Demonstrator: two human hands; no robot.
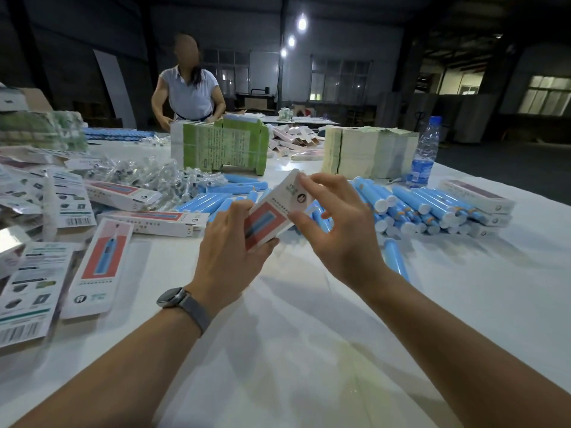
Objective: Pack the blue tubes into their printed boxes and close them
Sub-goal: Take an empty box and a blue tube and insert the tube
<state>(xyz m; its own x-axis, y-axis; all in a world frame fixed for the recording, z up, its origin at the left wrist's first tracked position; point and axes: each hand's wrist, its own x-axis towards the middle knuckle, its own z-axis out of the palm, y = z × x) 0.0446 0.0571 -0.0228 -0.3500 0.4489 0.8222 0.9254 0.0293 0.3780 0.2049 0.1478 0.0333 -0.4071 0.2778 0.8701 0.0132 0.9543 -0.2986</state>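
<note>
Head view: left hand (230, 242) grips printed box (275, 208) at its lower end, box held above table (309, 350) center. Right hand (343, 233) pinches box's upper end, other fingers spread. Blue tubes (417, 208) piled at 2 o'clock, touching each other.

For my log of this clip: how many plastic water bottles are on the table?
1: the water bottle stands upright at the far right of the table, beside the stack of folded leaflets. Others may be hidden behind the piles.
</note>
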